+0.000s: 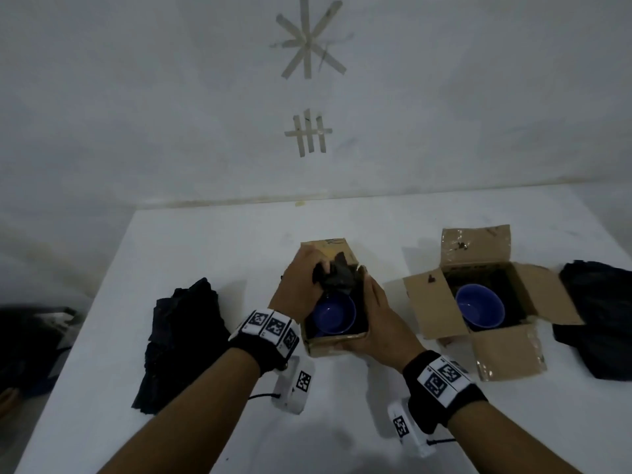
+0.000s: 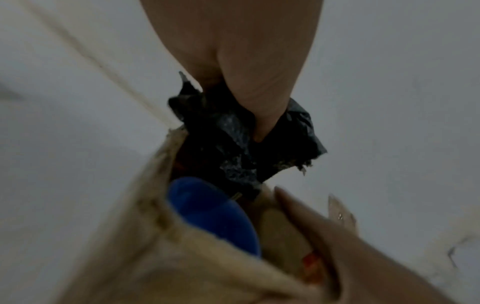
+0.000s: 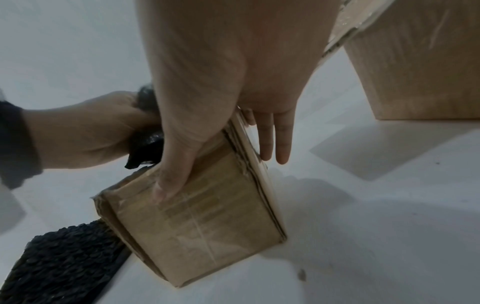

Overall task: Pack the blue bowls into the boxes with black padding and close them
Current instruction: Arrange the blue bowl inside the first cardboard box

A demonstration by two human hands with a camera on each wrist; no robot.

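A small cardboard box point(image 1: 337, 343) sits at the table's centre with a blue bowl point(image 1: 333, 314) inside it. My left hand point(image 1: 316, 273) grips a crumpled wad of black padding point(image 1: 340, 277) over the far half of the box, above the bowl. My right hand point(image 1: 371, 316) clasps the box's near right corner, thumb on the front face point(image 3: 207, 226) and fingers along the side. In the left wrist view the padding point(image 2: 233, 148) hangs just above the bowl point(image 2: 213, 216). To the right stands a second box point(image 1: 427, 302) with its flaps spread, black lining and another blue bowl point(image 1: 478, 307) inside.
A pile of black padding sheets point(image 1: 181, 336) lies on the white table left of the held box. Another dark pile point(image 1: 602, 319) lies at the right edge, beyond the second box. A wall with tape marks point(image 1: 307, 39) rises behind the table.
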